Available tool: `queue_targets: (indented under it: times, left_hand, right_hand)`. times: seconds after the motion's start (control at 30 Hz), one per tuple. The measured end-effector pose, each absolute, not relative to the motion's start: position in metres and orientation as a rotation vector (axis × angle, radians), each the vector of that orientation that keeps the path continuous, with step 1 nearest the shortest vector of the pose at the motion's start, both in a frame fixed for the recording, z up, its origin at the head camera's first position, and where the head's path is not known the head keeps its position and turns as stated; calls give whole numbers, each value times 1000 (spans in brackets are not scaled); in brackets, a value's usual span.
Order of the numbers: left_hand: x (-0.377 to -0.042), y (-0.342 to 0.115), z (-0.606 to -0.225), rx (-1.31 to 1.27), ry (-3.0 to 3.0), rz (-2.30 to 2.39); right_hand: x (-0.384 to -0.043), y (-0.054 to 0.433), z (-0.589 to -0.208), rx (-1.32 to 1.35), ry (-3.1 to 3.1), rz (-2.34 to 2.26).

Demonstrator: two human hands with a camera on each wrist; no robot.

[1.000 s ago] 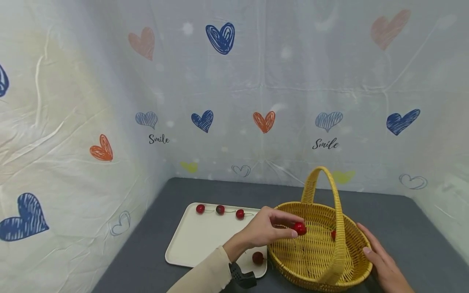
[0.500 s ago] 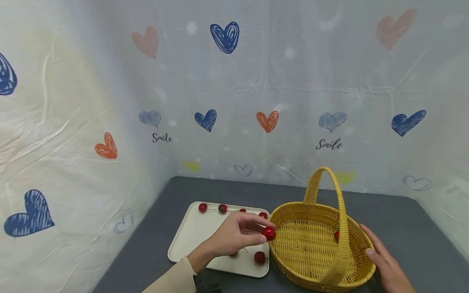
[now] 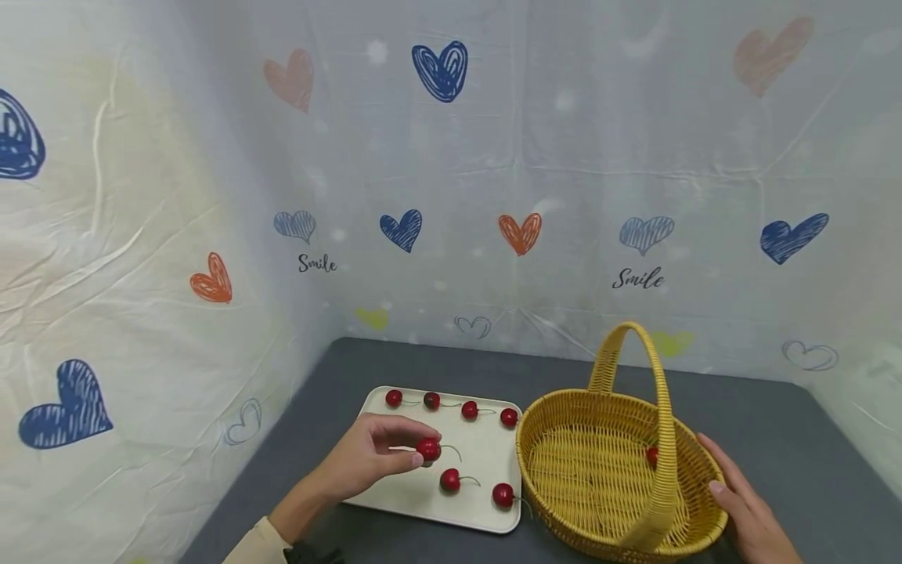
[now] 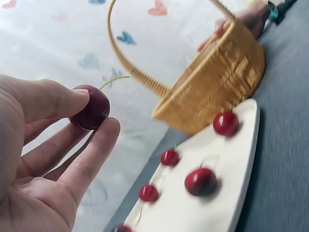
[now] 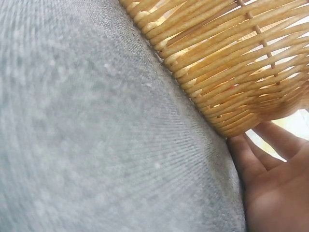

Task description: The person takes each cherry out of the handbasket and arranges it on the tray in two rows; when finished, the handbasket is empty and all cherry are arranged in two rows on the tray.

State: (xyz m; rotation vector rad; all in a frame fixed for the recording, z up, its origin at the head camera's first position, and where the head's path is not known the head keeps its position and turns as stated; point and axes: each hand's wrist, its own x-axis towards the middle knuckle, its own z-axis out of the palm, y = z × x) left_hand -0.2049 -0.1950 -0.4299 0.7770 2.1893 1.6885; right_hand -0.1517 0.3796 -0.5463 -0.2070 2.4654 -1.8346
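My left hand pinches a red cherry by thumb and fingertips over the white tray. A thin green stem sticks out from this cherry in the left wrist view. Beneath and beside the hand, the tray carries a cherry near its front and another cherry at its front right corner. Along its back edge lie several more, among them a cherry. My right hand touches the outer right side of the yellow wicker basket with fairly straight fingers. Inside, a cherry is partly hidden behind the handle.
The basket's tall arched handle rises over its opening. Tray and basket stand close side by side on a dark grey tabletop. A pale curtain printed with hearts encloses the back and sides.
My left hand has carried the cherry leftward from over the basket to over the tray, uncovering the tray's right part. The right hand has stayed at the basket's side.
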Motion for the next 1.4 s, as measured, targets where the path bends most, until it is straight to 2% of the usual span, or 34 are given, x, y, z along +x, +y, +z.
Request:
queue_targets:
  times: [0.23, 0.67, 0.87, 1.1, 1.4]
  left_hand:
    - [-204, -221, -444, 690, 2229, 1706]
    - [-216, -232, -478, 626, 2320, 1603]
    - [-217, -229, -486, 607, 2477, 1441]
    - [-215, -214, -489, 698, 2675, 1252]
    - [-216, -210, -492, 718, 2735, 1187]
  right_hand:
    - [-151, 379, -546, -197, 2462, -1846]
    - [-149, 376, -544, -196, 2487, -1836]
    - [-150, 376, -544, -198, 2482, -1839]
    - [-149, 377, -543, -149, 2492, -1820]
    - [-149, 376, -544, -126, 2467, -1832]
